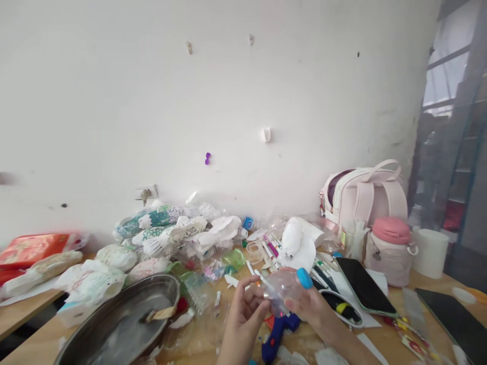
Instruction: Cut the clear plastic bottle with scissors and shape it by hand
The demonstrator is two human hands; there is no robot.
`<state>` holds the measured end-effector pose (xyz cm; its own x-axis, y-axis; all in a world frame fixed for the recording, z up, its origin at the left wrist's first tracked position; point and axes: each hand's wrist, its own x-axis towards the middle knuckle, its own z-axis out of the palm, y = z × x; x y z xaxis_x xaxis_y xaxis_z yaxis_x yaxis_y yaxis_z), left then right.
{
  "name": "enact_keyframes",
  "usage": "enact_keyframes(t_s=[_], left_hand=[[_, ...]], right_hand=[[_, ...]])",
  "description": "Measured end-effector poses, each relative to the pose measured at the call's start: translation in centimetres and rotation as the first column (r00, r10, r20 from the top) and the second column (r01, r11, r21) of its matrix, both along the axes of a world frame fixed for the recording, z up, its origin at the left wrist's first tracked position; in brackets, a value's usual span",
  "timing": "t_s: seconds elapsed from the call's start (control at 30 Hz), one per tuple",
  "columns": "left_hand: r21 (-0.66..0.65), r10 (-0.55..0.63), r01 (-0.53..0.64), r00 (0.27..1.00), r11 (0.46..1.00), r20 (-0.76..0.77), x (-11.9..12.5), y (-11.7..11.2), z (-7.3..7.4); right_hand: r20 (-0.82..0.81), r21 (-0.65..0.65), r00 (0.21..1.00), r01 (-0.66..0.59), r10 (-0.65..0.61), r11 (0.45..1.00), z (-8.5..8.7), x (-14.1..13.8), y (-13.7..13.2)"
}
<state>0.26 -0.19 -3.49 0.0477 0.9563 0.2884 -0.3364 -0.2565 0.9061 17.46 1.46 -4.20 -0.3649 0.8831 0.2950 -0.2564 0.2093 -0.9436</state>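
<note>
A clear plastic bottle (279, 287) with a blue cap lies on its side between my two hands, above the table. My right hand (310, 304) grips it close to the cap, thumb on the near side. At the bottle's other end, my left hand (247, 309) has curled fingers and thumb closed on the plastic. Just below the hands rests a dark blue glue gun (276, 337). Several markers (270, 248) and a white paper-covered roll (292, 237) lie behind the bottle.
A metal basin (114, 324) with a wooden-handled tool stands at left. Paper-wrapped, coloured bottle shapes (163, 230) pile against the wall. On the right are a phone (365, 285), a pink-lidded jar (388, 253), a white cup (429, 253) and a pink backpack (365, 200).
</note>
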Motion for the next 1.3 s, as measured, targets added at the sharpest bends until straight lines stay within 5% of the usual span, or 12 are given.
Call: enact_keyframes(t_s=[0.17, 0.23, 0.3, 0.43, 0.53, 0.7, 0.9, 1.0, 1.17, 1.3], left_hand=[[-0.122, 0.054, -0.057, 0.998, 0.991, -0.029, 0.1, 0.1, 0.9], [-0.13, 0.141, -0.145, 0.989, 0.981, -0.037, 0.0, 0.2, 0.9], [-0.132, 0.238, -0.239, 0.971, 0.962, -0.024, -0.1, 0.3, 0.8], [-0.137, 0.328, -0.323, 0.945, 0.936, 0.009, -0.7, 0.5, 0.4], [-0.138, 0.344, -0.338, 0.939, 0.931, 0.018, -1.0, 0.7, 0.0], [-0.1, 0.302, -0.299, 0.953, 0.949, 0.018, -1.3, 1.0, -0.8], [-0.054, 0.297, -0.298, 0.955, 0.953, -0.018, -1.3, 1.2, -0.8], [-0.032, 0.321, -0.321, 0.947, 0.946, -0.02, -1.4, 1.3, -0.8], [-0.059, 0.317, -0.315, 0.948, 0.947, 0.018, -1.5, 1.3, -0.4], [-0.079, 0.345, -0.341, 0.938, 0.937, 0.046, -1.2, 1.0, 0.0]], right_hand=[[0.228, 0.052, 0.969, 0.086, -0.096, 0.995, -0.4, 0.1, 1.1], [0.509, 0.112, 0.825, 0.22, -0.246, 0.969, -0.2, 0.7, 1.7], [0.725, 0.204, 0.574, 0.35, -0.381, 0.914, 0.1, 1.7, 2.1], [0.875, 0.289, 0.226, 0.467, -0.428, 0.836, 0.5, 3.7, 2.2], [0.923, 0.298, 0.083, 0.462, -0.375, 0.835, 0.4, 4.5, 1.8], [0.952, 0.294, -0.039, 0.385, -0.302, 0.875, 0.0, 4.7, 1.0], [0.936, 0.352, -0.117, 0.364, -0.333, 0.862, -0.2, 4.0, 0.4], [0.926, 0.374, -0.096, 0.371, -0.365, 0.85, 0.0, 3.9, 0.4], [0.918, 0.331, 0.065, 0.422, -0.392, 0.844, 0.1, 5.4, 1.4], [0.851, 0.232, 0.313, 0.497, -0.422, 0.836, -0.1, 6.3, 2.4]])
